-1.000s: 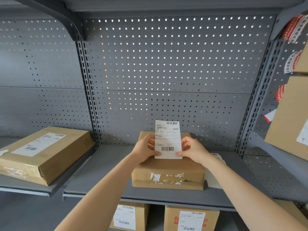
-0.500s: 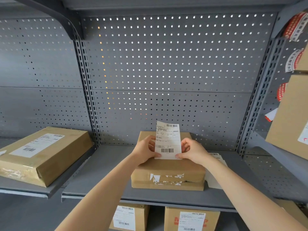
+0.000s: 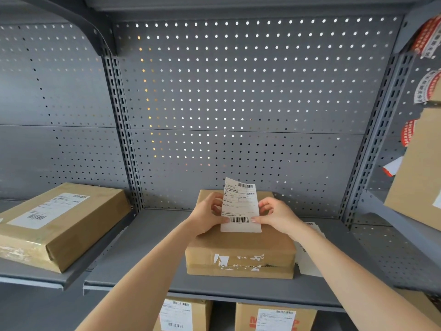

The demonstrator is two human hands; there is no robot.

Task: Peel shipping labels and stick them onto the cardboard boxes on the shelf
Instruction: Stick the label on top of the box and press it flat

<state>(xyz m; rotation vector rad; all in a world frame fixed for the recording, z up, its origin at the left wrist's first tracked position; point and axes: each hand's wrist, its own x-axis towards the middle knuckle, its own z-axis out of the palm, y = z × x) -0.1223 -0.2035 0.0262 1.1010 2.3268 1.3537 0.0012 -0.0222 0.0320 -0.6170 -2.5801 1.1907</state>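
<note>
A white shipping label (image 3: pixel 240 206) with barcodes stands nearly upright over a flat cardboard box (image 3: pixel 241 249) on the middle grey shelf (image 3: pixel 148 266). My left hand (image 3: pixel 207 216) pinches the label's lower left edge. My right hand (image 3: pixel 276 217) pinches its lower right edge. The label's bottom edge sits at the box top; its upper part curls up, off the box. The box front shows torn white tape scraps.
A labelled box (image 3: pixel 59 223) lies on the left shelf. Two labelled boxes (image 3: pixel 182 315) (image 3: pixel 274 317) stand on the shelf below. Sheets of paper (image 3: pixel 310 249) lie right of the middle box. More boxes (image 3: pixel 417 182) and red-white tape strips (image 3: pixel 427 37) hang at the right.
The label has tilted and its top now curls back slightly; both hands keep their grip at its lower edge. The view shifted a little.
</note>
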